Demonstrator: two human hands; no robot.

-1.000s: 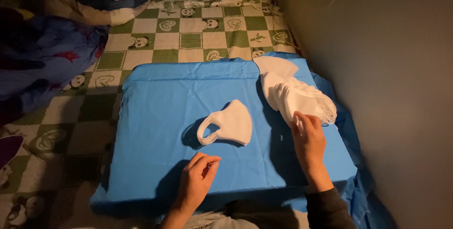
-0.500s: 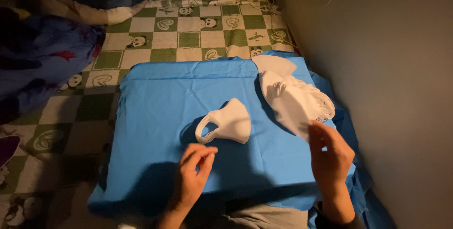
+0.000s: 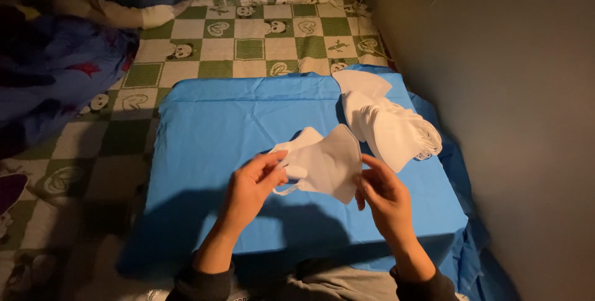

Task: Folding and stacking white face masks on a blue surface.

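Two hands lift one white mask above the blue cloth: left hand pinches the mask's left edge, right hand grips its right edge; the mask stack lies right of it.

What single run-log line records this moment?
left hand: holds white mask | right hand: holds mask's other edge | mask stack: right, on blue cloth

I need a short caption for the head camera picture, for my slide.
Both hands, left hand and right hand, hold a white face mask above a blue cloth, beside a mask stack.
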